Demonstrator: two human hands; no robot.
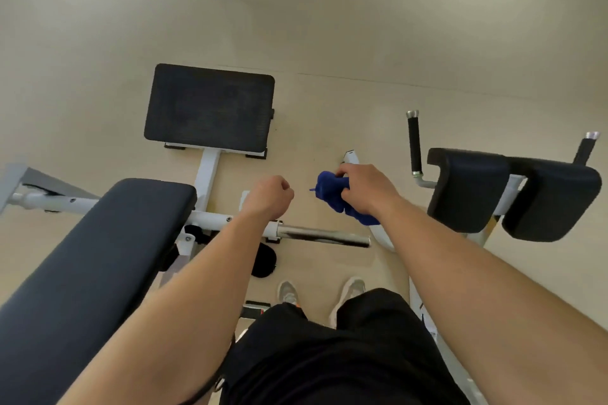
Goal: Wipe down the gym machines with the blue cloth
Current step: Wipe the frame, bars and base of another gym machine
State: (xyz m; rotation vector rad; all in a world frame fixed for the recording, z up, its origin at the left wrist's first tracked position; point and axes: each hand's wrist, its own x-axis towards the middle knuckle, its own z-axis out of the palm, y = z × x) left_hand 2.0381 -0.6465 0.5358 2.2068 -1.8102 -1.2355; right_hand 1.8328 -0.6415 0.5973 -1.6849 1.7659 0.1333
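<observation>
Between the padded bench (98, 256) and a second gym machine (513, 194), the right hand (365, 189) grips the bunched blue cloth (330, 192), the left hand (269, 196) clenched empty; soft, light and limp, it looks best held wadded in the palm

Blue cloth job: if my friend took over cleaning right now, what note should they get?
Right hand grips the bunched blue cloth in the air; it touches no pad.
Left hand is a fist, holding nothing.
Done: cannot tell what has been wiped.
Left, probably: the long black bench pad on the left, the black pads on the right.
</observation>
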